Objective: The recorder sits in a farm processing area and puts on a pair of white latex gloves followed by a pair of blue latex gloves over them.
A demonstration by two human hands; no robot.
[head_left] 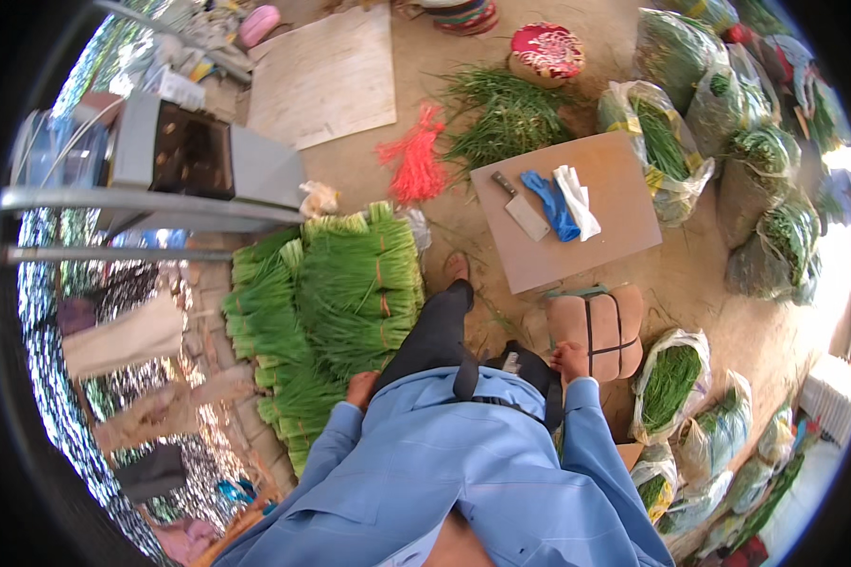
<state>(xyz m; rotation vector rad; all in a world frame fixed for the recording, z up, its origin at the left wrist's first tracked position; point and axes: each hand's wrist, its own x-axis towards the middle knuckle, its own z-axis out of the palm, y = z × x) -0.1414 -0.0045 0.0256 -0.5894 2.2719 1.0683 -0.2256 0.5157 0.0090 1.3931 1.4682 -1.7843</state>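
My left hand (360, 389) hangs beside my left thigh, its fingers mostly hidden, next to green leafy bundles (359, 283) tied with bands and stacked in rows. Near my right hip my right hand (569, 361) is closed, fingers curled; I cannot make out what, if anything, it holds. A black strap (553, 404) hangs just beside that hand. Close to its right is a tan cushion (596, 331) crossed by dark straps. Ahead, a board (577, 260) carries a cleaver (526, 215), a blue glove-like cloth (551, 203) and a white one (577, 201).
A loose heap of long green leaves (501, 113) lies beyond the board, near pink-red ties (416, 156) and a red patterned stool (548, 52). Filled plastic bags (671, 378) line the right side. Metal rails (142, 200) and a grey cabinet (260, 170) stand left.
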